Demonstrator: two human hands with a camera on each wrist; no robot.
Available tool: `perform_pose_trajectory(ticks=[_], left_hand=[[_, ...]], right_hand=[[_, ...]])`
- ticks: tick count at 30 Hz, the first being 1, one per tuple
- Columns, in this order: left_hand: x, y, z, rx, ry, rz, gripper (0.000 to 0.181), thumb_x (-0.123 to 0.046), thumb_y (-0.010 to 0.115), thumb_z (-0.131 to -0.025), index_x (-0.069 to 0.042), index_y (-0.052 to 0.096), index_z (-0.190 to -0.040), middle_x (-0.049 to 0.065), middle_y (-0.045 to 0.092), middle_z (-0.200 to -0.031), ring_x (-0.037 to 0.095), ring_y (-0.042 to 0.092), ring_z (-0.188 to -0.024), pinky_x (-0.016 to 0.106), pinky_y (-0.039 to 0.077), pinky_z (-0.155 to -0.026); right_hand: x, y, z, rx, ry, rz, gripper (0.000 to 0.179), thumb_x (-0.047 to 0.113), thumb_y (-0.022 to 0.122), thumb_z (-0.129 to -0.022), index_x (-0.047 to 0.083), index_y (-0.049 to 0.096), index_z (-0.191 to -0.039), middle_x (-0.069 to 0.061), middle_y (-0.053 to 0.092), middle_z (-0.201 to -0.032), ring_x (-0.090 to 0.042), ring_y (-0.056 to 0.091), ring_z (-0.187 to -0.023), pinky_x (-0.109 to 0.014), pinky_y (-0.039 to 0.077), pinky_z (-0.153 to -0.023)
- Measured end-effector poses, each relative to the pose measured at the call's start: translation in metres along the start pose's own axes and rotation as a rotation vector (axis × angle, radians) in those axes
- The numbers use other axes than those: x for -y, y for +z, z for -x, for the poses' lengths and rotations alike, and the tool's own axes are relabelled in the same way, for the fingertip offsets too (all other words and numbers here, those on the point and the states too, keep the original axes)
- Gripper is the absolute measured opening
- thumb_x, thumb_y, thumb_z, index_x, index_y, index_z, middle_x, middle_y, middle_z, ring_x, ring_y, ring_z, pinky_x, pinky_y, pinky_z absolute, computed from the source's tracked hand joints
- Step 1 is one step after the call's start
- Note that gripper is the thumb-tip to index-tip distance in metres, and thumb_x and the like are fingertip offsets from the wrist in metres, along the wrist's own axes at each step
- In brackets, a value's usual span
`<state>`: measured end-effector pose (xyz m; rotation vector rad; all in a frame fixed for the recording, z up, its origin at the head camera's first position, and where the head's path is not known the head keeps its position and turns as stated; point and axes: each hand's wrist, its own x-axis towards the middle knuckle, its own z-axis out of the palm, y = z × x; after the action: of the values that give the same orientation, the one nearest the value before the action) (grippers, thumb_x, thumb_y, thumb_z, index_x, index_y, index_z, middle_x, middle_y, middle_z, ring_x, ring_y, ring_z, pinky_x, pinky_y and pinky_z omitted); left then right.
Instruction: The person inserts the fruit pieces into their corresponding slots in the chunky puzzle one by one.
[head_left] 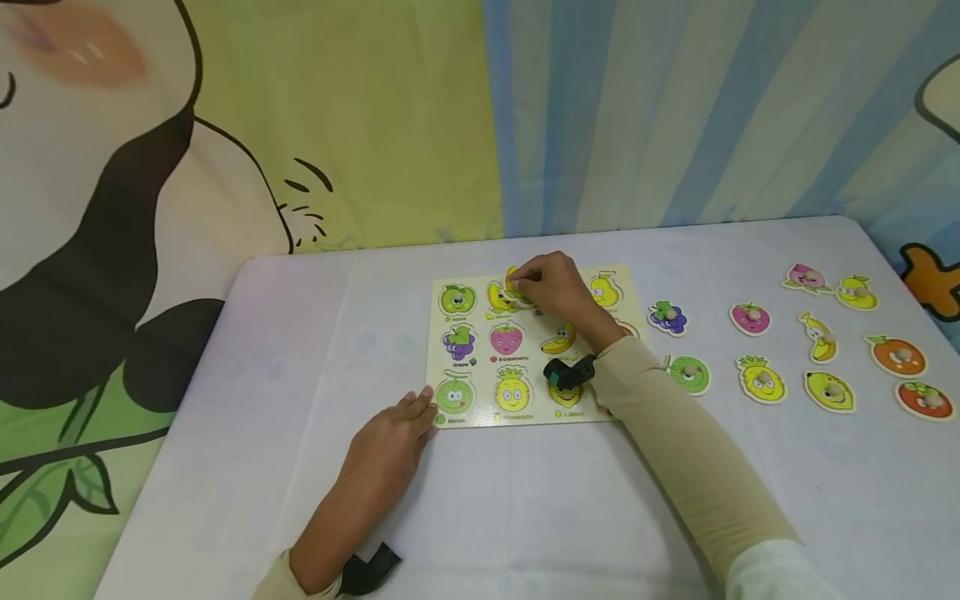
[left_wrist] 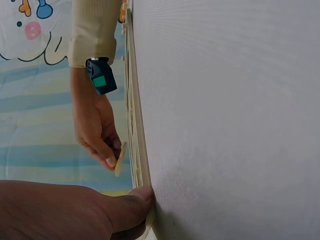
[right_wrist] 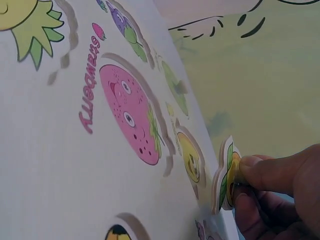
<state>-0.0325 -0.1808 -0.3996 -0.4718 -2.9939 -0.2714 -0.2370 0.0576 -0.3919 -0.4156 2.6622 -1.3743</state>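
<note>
My right hand (head_left: 558,287) pinches a yellow puzzle piece with green leaves (right_wrist: 229,175) between thumb and fingers. It holds the piece tilted, just above the top row of a cream fruit puzzle board (head_left: 480,421). Under the piece lies the printed yellow fruit recess (head_left: 497,297), partly covered by it. At the board's near left corner rests my left hand (head_left: 390,442), fingers mostly straight; the left wrist view has its thumb (left_wrist: 135,202) against the board's edge. Printed strawberry (right_wrist: 132,115) and other fruit recesses show on the board.
Several knobbed fruit pieces lie right of the board, among them grapes (head_left: 667,318), a strawberry (head_left: 750,318), a pineapple (head_left: 761,380), a banana (head_left: 819,338) and a tomato (head_left: 925,401). A printed cloth backdrop (head_left: 345,125) stands behind the white table (head_left: 487,517).
</note>
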Motion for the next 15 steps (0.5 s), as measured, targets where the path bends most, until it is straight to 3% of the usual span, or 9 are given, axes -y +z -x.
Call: perform_pose_trajectory(ticks=[8, 15], left_hand=[[0.000, 0.000, 0.000, -0.001, -0.004, 0.003, 0.041, -0.004, 0.084, -0.074, -0.001, 0.072, -0.113, 0.011, 0.062, -0.128, 0.029, 0.060, -0.117, 0.041, 0.054, -0.090], [0.000, 0.001, 0.000, -0.004, -0.003, 0.000, 0.041, -0.004, 0.085, -0.073, -0.002, 0.072, -0.112, 0.011, 0.062, -0.128, 0.030, 0.060, -0.117, 0.041, 0.054, -0.089]], right_hand=[[0.008, 0.012, -0.002, 0.017, -0.008, 0.008, 0.013, 0.008, 0.066, -0.093, 0.003, 0.076, -0.100, -0.010, 0.070, -0.100, -0.021, 0.061, -0.096, -0.035, 0.051, -0.082], [0.010, 0.018, -0.004, 0.021, 0.007, 0.024, 0.013, 0.009, 0.066, -0.094, 0.005, 0.077, -0.101, -0.008, 0.070, -0.101, -0.021, 0.060, -0.097, -0.035, 0.051, -0.083]])
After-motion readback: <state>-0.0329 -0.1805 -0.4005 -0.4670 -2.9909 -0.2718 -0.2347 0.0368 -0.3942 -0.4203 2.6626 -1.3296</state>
